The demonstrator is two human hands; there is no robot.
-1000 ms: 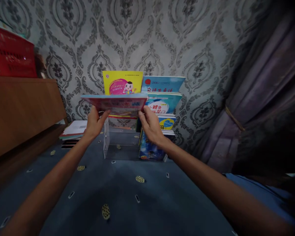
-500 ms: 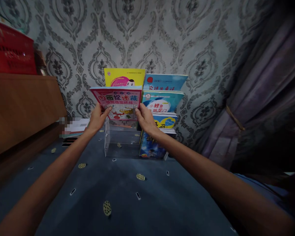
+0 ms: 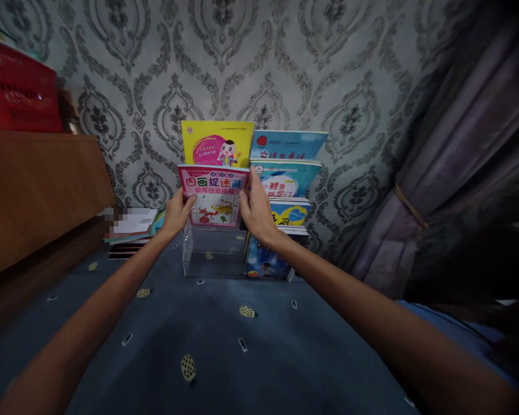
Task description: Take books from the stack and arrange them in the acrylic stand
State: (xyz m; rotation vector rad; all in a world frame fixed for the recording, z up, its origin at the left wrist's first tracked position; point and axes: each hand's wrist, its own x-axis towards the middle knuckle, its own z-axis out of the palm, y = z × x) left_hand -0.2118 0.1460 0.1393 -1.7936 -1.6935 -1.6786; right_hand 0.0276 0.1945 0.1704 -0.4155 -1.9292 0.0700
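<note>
A pink-bordered book [image 3: 216,199] stands nearly upright in the left half of a clear tiered rack [image 3: 211,253], in front of a yellow book [image 3: 216,138]. My left hand [image 3: 176,214] grips its left edge, thumb on the cover. On the right edge is my right hand [image 3: 257,207], its thumb on the front and its fingers beside the neighbouring books. The rack's right half holds a blue book [image 3: 289,144], a teal book [image 3: 298,173], a yellow-and-blue book [image 3: 296,213] and a dark blue book [image 3: 268,259]. The lower left tiers show bare clear plastic.
Several papers and books lie in a stack [image 3: 132,230] to the left on the dark blue patterned cloth [image 3: 216,328]. Beyond it is a wooden cabinet [image 3: 38,190] with a red basket [image 3: 19,86] on top. A tied curtain [image 3: 398,202] hangs at the right, and patterned wallpaper rises behind.
Held in both hands, the pink-bordered book has moved down and become more upright. More of the yellow book's cover shows above it. The right hand's fingers point further up.
</note>
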